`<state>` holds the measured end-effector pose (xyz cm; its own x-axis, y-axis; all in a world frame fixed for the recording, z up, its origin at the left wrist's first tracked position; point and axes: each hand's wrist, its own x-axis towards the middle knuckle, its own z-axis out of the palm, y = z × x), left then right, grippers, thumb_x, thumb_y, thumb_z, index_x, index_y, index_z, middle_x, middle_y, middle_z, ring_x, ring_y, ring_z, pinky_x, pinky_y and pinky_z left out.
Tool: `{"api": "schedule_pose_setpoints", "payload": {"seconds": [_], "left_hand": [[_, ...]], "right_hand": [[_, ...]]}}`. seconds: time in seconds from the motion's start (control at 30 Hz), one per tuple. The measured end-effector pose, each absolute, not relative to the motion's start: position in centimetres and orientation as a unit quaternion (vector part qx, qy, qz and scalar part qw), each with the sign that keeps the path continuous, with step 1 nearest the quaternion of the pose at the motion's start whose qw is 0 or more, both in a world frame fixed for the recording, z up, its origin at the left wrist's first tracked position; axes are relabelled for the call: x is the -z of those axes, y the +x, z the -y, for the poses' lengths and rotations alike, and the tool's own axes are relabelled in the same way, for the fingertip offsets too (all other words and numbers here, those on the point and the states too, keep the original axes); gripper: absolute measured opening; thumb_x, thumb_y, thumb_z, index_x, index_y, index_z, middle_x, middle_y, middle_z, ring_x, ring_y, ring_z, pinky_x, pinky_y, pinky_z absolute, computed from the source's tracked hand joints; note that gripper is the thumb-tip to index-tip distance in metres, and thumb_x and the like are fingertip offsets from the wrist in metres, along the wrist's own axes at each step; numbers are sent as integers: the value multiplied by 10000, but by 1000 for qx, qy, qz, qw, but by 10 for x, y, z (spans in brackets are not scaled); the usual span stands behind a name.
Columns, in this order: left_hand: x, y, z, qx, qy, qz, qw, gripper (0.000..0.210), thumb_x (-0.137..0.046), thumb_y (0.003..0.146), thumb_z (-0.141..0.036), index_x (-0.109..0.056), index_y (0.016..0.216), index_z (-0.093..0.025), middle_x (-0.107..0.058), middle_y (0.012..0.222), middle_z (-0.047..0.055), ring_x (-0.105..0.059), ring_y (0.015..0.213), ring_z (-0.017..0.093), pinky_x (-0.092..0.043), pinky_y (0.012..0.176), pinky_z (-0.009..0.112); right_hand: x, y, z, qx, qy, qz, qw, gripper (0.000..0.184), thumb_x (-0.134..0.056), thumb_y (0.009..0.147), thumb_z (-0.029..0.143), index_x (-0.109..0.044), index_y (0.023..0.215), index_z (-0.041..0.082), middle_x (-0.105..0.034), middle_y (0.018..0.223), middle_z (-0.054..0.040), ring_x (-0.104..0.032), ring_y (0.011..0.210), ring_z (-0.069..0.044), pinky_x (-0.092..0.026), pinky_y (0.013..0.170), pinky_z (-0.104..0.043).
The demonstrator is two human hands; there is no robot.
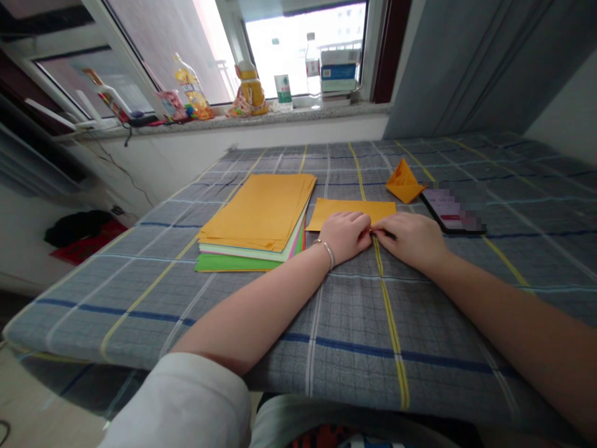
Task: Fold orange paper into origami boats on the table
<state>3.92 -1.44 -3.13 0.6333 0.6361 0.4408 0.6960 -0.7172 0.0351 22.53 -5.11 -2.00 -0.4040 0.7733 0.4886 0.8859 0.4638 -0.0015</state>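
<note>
A sheet of orange paper (354, 208) lies flat on the checked cloth in front of me, its near edge partly covered by my hands. My left hand (345, 235) rests on that near edge with its fingers curled and pressed together. From the other side my right hand (413, 238) pinches the same edge, thumb and fingertips meeting close to the left hand. To the left lies a stack of coloured paper (259, 208), orange on top with pale green, pink and green sheets below. Beyond my right hand stands a folded orange paper shape (403, 182).
A phone (450, 210) with a lit screen lies right of the folded shape. The checked cloth (224, 323) covers the table up to its near edge. On the windowsill (298, 115) stand bottles, a yellow jug (252, 90) and boxes (339, 71).
</note>
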Motion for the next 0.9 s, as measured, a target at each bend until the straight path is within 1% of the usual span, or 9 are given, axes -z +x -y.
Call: {"api": "schedule_pose_setpoints", "payload": {"seconds": [0.13,0.23,0.3,0.37,0.47,0.57,0.7,0.8,0.9], "left_hand": [[30,41,16,200,-909,350,101,149,-539,933,-269,-667,940,-194,-719,904,54,-647,886,213,-450,834,356],[26,41,18,178,-919,329,128,153,-545,923,-260,-677,975,-200,-728,924,56,-645,914,224,-437,862,378],[24,40,20,166,-921,325,136,161,-544,923,-255,-678,992,-200,-733,949,57,-643,924,228,-433,865,385],[23,39,21,159,-920,330,140,161,-545,920,-252,-679,988,-196,-736,967,61,-641,931,231,-431,869,390],[22,35,21,158,-915,341,145,138,-561,903,-240,-680,952,-192,-740,967,61,-637,944,236,-429,879,396],[22,29,21,157,-915,340,150,115,-574,889,-226,-679,925,-197,-744,956,51,-637,946,235,-429,888,398],[22,19,20,155,-906,355,168,112,-577,881,-207,-674,937,-194,-739,949,58,-643,939,242,-434,879,402],[21,10,17,146,-898,375,176,125,-575,876,-190,-669,959,-190,-732,945,65,-651,928,245,-443,850,395],[20,0,12,138,-897,377,187,121,-579,873,-186,-666,957,-196,-725,949,68,-650,934,242,-446,855,390]], "right_hand": [[22,226,50,136,-502,832,192,262,-510,934,296,-733,816,223,-759,832,-52,-667,783,-211,-352,632,-329],[23,229,49,136,-500,836,182,262,-503,913,286,-697,750,219,-743,789,-50,-664,754,-211,-329,609,-330],[24,231,48,125,-505,833,185,229,-514,889,282,-695,760,222,-747,799,-46,-670,761,-214,-334,607,-326],[26,233,47,111,-515,827,195,207,-524,872,289,-712,810,228,-763,838,-41,-682,781,-219,-348,610,-323],[28,235,46,104,-530,814,211,221,-528,865,305,-736,866,232,-787,900,-43,-702,808,-230,-377,616,-324],[30,237,45,100,-540,807,218,224,-535,859,310,-745,875,235,-797,930,-43,-715,816,-236,-403,622,-327],[29,240,45,73,-552,800,224,214,-552,839,290,-751,898,234,-802,958,-34,-730,846,-237,-439,644,-328],[29,242,44,68,-559,793,231,200,-570,824,282,-750,900,239,-803,965,-25,-732,860,-242,-447,638,-328],[29,244,43,68,-555,795,237,184,-579,816,284,-742,890,242,-802,971,-20,-731,858,-245,-456,645,-332]]}}
